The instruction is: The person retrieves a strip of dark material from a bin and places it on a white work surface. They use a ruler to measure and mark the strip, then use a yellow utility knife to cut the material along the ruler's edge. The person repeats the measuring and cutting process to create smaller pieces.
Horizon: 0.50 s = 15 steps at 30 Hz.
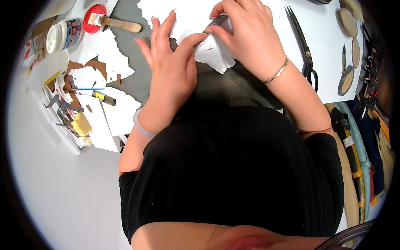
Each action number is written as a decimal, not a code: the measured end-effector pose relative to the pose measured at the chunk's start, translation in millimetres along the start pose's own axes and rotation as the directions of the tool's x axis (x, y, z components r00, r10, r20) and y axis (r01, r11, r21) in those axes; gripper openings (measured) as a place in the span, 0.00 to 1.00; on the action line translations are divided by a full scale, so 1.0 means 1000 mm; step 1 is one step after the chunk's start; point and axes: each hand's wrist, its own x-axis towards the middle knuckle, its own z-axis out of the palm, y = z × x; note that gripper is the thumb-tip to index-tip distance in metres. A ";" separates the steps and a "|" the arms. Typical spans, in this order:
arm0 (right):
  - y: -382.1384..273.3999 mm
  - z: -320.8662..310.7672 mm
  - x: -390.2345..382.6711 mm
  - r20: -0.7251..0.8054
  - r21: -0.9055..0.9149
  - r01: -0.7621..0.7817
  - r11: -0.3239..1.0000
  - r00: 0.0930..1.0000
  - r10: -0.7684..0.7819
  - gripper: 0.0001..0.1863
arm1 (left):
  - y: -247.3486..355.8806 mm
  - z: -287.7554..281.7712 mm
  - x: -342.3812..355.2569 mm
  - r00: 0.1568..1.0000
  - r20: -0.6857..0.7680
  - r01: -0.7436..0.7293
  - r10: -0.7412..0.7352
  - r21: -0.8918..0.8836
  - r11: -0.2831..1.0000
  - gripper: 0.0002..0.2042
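Note:
A narrow dark grey strip [216,20], perhaps leather, is held between the thumb and fingers of my right hand [252,35]. My left hand [171,64] meets its lower end, with the index fingertip on the strip and the thumb bent in beneath. The other left fingers are spread upward, away from it. Just below the strip lies a torn piece of white paper [216,56] with a small dark mark. How far the strip runs behind my right fingers is hidden.
Large black scissors [306,54] lie right of my right forearm. At the left are a white jar [62,35], a red lid [95,18] with a brush [123,25] across it, a small yellow-black tube [104,98], a yellow sponge [81,125] and scraps. Round discs [346,81] lie far right.

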 end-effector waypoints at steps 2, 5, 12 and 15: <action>-0.003 0.000 0.003 -0.003 -0.006 0.009 1.000 1.000 -0.009 0.15 | -0.001 -0.001 -0.002 1.000 -0.001 0.012 -0.012 -0.004 1.000 0.22; -0.002 0.004 0.008 -0.020 -0.019 0.023 1.000 1.000 -0.024 0.15 | 0.000 -0.004 -0.003 1.000 0.008 0.023 -0.023 -0.002 1.000 0.22; 0.001 0.004 0.015 -0.070 0.004 0.059 0.998 0.996 -0.059 0.12 | -0.001 -0.002 -0.005 1.000 -0.005 0.028 -0.028 0.046 0.999 0.22; 0.005 0.003 0.005 -0.068 0.043 0.045 0.998 0.997 -0.042 0.12 | 0.002 -0.002 -0.006 0.999 -0.008 0.047 -0.046 0.053 0.997 0.21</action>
